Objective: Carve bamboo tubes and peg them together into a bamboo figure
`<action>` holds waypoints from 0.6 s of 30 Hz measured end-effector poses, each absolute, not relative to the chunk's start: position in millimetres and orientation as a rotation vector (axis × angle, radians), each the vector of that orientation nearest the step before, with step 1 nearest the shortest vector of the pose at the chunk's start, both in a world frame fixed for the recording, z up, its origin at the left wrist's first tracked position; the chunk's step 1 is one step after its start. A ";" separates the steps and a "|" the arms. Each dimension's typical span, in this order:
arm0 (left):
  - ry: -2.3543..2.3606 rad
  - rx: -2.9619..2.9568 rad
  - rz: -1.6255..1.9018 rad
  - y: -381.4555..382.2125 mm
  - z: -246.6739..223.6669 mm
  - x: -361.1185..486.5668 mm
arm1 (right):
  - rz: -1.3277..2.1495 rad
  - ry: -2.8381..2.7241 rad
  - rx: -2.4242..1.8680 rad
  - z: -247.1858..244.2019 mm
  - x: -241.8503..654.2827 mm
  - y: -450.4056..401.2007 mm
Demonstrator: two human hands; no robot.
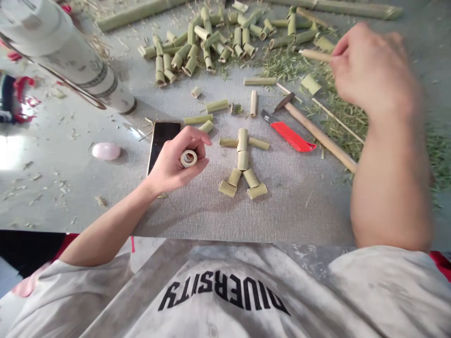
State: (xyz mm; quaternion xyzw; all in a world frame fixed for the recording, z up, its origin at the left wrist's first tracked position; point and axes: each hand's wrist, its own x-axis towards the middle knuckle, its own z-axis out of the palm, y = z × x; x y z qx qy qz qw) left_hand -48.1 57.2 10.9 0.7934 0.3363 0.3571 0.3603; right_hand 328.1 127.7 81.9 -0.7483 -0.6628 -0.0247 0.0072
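My left hand (pixel 178 159) is closed around a short hollow bamboo piece (pixel 189 158), its open end facing up, above a black phone (pixel 164 136). At the upper right, my right hand (pixel 369 70) pinches a thin pale stick (pixel 315 55) with a small tip, over green shavings. Between the hands, cut bamboo pieces lie on the table in a figure shape, with an upright body (pixel 243 160), two arms (pixel 259 143) and two bent legs (pixel 251 178). Loose bamboo pieces (pixel 217 105) lie just behind it.
A red-handled cutter (pixel 292 137) and a hammer (pixel 320 131) lie right of the figure. Many bamboo pieces (pixel 192 56) are heaped at the back, before long stalks (pixel 141 14). A tall white bottle (pixel 77 61) stands at the left near a pink oval object (pixel 106 151).
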 end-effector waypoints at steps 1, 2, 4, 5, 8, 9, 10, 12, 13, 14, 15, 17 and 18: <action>0.860 2.043 0.922 57.4 10.6 -48.0 | -0.084 -2.034 -2.274 91.3 324.7 121.8; 0.853 2.042 0.927 57.7 10.1 -47.8 | -0.053 -2.023 -2.188 100.9 319.6 115.1; 0.838 2.041 0.940 58.5 8.9 -47.6 | 0.030 -2.095 -2.006 119.0 304.4 99.3; 0.831 2.042 0.943 58.8 8.1 -47.6 | 0.046 -2.153 -1.886 126.5 294.6 90.4; 0.833 2.041 0.923 59.3 6.5 -48.0 | 0.112 -2.375 -1.460 138.8 262.1 63.9; 0.844 2.037 0.907 59.1 6.3 -48.2 | 0.092 -2.445 -1.340 139.4 252.1 56.3; 0.860 2.033 0.893 58.8 6.3 -48.2 | 0.062 -2.516 -1.244 138.7 243.4 49.8; 0.906 2.030 0.868 58.2 6.4 -48.0 | -0.024 -2.613 -1.145 135.0 230.3 40.3; 0.927 2.032 0.856 57.9 6.4 -47.9 | -0.039 -2.659 -1.129 132.8 226.0 37.4; 0.945 2.033 0.847 57.8 6.1 -47.8 | -0.036 -2.697 -1.128 130.7 222.9 35.3; 0.955 2.033 0.838 57.7 5.5 -47.8 | -0.012 -2.736 -1.132 129.0 220.6 34.1; 0.953 2.024 0.817 57.9 3.4 -48.3 | 0.027 -2.778 -1.149 126.5 217.4 32.9; 0.948 2.017 0.812 58.1 2.1 -48.7 | 0.027 -2.789 -1.163 125.8 215.9 32.6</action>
